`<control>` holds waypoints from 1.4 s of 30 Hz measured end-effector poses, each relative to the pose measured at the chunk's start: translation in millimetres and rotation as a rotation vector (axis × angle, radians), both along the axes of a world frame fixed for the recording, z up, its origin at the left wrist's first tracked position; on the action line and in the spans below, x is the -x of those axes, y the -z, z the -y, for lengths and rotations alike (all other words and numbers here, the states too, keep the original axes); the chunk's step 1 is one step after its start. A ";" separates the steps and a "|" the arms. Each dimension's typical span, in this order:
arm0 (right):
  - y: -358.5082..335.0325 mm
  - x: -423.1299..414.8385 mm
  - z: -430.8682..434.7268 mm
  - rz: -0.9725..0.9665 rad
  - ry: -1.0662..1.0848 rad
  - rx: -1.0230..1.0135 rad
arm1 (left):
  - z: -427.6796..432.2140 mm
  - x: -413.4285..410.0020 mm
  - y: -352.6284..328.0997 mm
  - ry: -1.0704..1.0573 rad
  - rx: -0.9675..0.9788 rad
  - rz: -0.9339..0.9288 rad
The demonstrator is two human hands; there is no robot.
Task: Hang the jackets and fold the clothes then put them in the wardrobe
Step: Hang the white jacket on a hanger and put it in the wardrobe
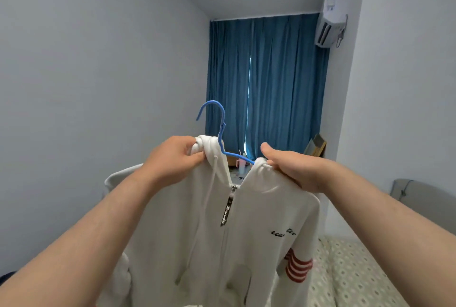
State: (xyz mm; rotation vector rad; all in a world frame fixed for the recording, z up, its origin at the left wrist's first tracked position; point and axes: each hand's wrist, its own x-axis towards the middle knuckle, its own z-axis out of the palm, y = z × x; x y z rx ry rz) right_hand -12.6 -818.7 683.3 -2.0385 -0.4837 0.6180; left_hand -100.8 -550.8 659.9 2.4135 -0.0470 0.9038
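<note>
Two hands hold a white zip-up jacket (259, 245) in the air on a blue hanger (221, 131). The left hand (172, 156) pinches bunched hood fabric beside the hanger's neck, and the right hand (293, 171) grips the other shoulder over the hanger's arm. The jacket hangs above a patterned bed (357, 272), facing a closed blue curtain (271, 79).

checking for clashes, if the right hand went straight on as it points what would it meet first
Likely the blue hanger, its bare arm just ahead of the right hand gripping the white jacket; depth is hard to judge.
</note>
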 end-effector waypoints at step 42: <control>8.7 31.3 -112.3 0.921 -0.243 -0.449 | -87.7 195.2 -10.3 -0.569 -0.068 -0.188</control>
